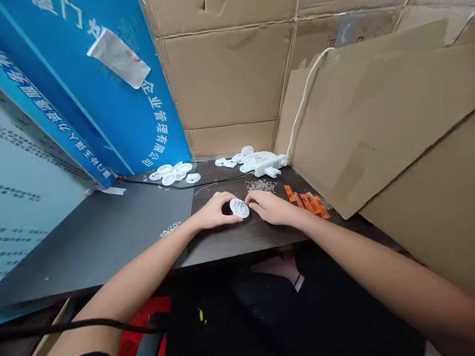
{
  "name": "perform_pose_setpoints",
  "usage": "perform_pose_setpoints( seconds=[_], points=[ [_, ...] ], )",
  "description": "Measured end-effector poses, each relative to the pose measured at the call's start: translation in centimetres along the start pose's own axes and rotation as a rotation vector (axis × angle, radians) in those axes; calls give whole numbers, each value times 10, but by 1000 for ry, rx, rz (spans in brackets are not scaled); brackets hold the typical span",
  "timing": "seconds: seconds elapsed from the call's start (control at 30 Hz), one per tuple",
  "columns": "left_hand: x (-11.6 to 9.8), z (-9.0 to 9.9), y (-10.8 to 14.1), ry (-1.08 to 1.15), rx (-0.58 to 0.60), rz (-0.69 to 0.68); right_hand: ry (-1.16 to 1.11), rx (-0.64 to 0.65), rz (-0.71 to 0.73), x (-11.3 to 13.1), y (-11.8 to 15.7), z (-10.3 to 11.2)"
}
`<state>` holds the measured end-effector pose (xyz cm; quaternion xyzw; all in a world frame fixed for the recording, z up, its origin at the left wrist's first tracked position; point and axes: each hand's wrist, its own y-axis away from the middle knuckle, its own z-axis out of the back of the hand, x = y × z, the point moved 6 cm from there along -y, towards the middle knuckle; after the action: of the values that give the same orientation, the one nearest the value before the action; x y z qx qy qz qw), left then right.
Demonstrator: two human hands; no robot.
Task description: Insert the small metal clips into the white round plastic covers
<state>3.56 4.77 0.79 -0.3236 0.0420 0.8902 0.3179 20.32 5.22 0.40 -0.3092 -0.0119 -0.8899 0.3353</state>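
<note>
The left hand [215,209] is pinching a white disc [239,208]; the right hand [270,207] is hovering at its rim, grip unclear; orange strips [313,203] are lying near leaning cardboard [356,113].

Large white Chinese characters stand on the blue board [107,113]: 企业管理有限公司 runs down in a curve, and 门 can be read near the top edge, where a white paper patch [119,58] hides part of the line. Along the board's left edge strip [52,111], outlined lettering includes 厦门 and 人力资源服务; the characters between are unclear. Rows of print on the pale sheet [22,212] at far left are too blurred to read.
</note>
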Motion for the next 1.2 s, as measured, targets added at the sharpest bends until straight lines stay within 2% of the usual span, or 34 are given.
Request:
perform_pose_setpoints(
  seconds=[0.23, 0.47, 0.7, 1.2],
  points=[
    [6, -1, -2, -9, 29, 49, 105, -26, -16, 3, -2, 1],
    [6, -3, -3, -19, 33, 22, 198, 40, -63, 3, -1, 2],
    [4, -2, -4, -13, 31, 4, 155, 51, -86, 2, -3, -1],
    [7, -3, -4, -16, 59, 6, 73, 26, -29, 0, -6, -1]
  ],
)
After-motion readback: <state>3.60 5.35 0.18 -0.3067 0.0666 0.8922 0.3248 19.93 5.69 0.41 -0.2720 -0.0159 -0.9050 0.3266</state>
